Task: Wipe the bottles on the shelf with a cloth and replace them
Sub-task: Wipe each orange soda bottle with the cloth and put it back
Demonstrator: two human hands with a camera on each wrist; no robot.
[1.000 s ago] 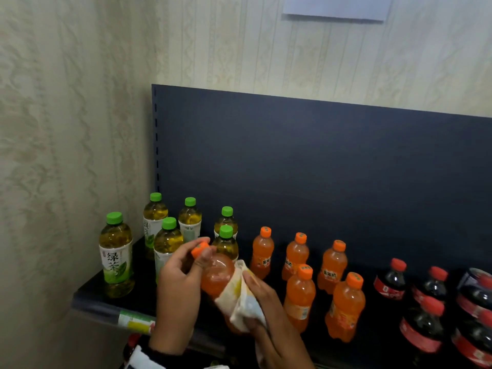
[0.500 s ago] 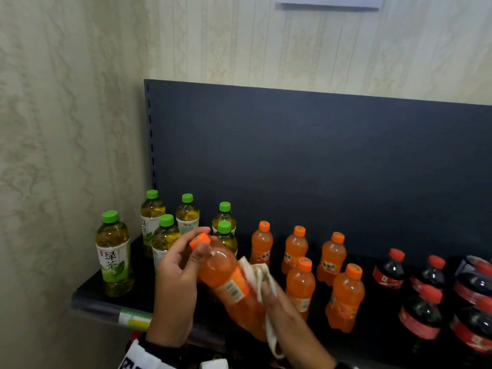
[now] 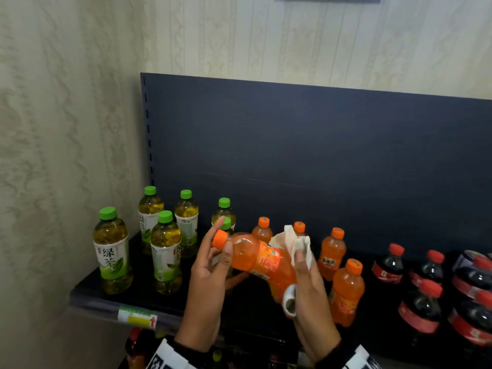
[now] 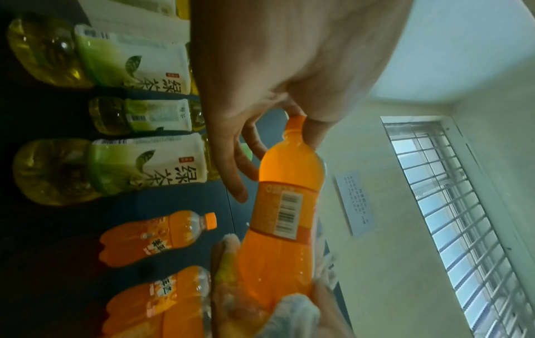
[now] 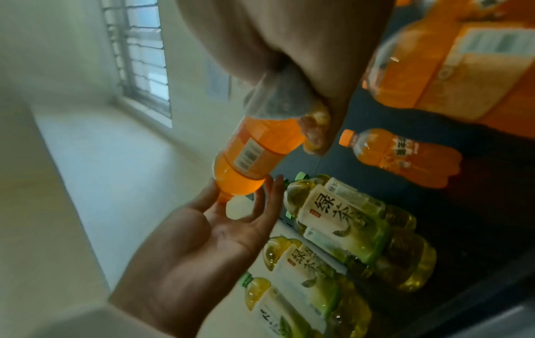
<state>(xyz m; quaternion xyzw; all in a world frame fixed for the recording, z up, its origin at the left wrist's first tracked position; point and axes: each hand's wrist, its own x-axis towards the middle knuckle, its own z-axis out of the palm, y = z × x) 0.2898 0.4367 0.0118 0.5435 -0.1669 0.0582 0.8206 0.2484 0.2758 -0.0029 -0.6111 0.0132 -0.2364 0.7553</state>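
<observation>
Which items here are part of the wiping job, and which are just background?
In the job:
- orange bottle, held tilted by its cap end in the left hand
- cloth, pressed on the bottle by the right hand
- green tea bottles, other orange bottles, cola bottles standing on the shelf

Background:
- price tag
- wall notice
- window

Left hand (image 4: 278,75) pinches orange bottle (image 4: 285,219) at cap/neck w/ thumb + finger, other fingers loose. Cloth (image 4: 292,313) wraps its base. Green tea bottles (image 4: 144,169) & more orange bottles (image 4: 156,240) behind on shelf.
</observation>
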